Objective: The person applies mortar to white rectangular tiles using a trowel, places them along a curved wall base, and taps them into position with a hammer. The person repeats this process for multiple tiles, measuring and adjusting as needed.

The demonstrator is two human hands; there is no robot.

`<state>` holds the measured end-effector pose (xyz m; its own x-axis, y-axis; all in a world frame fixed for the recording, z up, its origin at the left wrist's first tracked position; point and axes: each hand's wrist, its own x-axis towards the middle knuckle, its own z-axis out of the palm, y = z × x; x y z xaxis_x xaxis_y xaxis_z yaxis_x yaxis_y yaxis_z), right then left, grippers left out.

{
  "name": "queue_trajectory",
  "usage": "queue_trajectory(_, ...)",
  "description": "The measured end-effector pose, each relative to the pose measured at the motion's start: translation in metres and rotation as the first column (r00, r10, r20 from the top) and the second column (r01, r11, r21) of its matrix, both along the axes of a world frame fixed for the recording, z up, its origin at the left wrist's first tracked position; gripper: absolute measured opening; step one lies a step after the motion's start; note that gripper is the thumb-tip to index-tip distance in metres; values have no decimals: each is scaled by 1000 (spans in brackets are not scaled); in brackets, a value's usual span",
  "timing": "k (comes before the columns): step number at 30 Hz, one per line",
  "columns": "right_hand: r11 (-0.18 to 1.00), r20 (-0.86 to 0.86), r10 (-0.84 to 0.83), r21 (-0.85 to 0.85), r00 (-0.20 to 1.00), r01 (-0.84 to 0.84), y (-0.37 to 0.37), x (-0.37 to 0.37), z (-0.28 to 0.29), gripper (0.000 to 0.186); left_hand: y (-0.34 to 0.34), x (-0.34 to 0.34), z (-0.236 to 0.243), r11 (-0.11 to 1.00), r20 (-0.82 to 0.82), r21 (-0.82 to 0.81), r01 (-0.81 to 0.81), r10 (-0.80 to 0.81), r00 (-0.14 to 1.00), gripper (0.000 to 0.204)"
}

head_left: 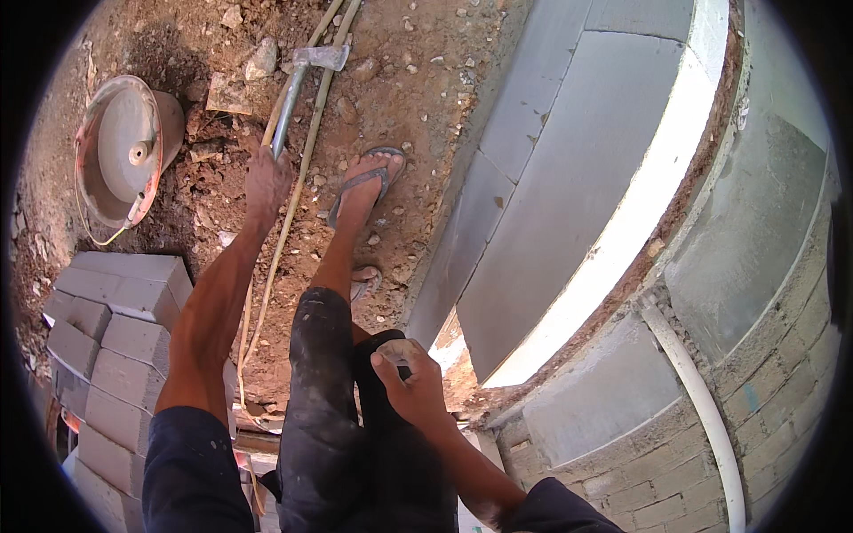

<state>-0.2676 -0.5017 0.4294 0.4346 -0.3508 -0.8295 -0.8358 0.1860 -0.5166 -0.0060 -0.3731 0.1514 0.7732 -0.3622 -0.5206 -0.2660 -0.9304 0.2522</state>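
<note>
My left hand [269, 186] reaches forward over the dirt, its fingers wrapped round the handle of a small hatchet [284, 115]. The hatchet points away from me, its grey metal head at the far end beside a long yellowish hose [313, 147]. My right hand [414, 384] is curled in front of my dark trousers, near the block wall [569, 195]. Its thumb and fingers bend inward, and I cannot make out whether anything is inside them. My sandalled foot [362, 186] stands on the ground to the right of the hatchet.
On the left, a bucket [169, 133] contains grey material, with a cord over its rim. Closer to me, grey blocks [124, 364] are stacked. A white pipe [702, 400] runs along the brickwork [657, 489] at right. Stones [262, 59] lie about the rough soil.
</note>
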Motion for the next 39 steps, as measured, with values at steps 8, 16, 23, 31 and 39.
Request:
queue_trajectory(8, 948, 365, -97, -250, 926, 198, -28, 59, 67, 47, -41, -162, 318, 706, -757, -220, -673, 312, 575, 35)
queue_trajectory(16, 768, 360, -479, -270, 801, 580, -58, -83, 170, 42, -90, -180, 399, 454, -487, -730, 511, -870, 77, 42)
queue_trajectory(23, 557, -137, -807, -497, 574, 665, -115, -213, 126, 34, -348, -161, 327, -406, 249, -476, 780, -913, -323, 35)
queue_trajectory(31, 499, -152, -865, -369, 479, 784, -164, -217, 8, 34, -435, -174, 248, -671, 291, -268, 691, -740, -606, 46)
queue_trajectory(39, 699, -328, -715, -324, 617, 638, -230, -165, -37, 29, -437, -182, 243, -708, 412, -260, 656, -696, -588, 38)
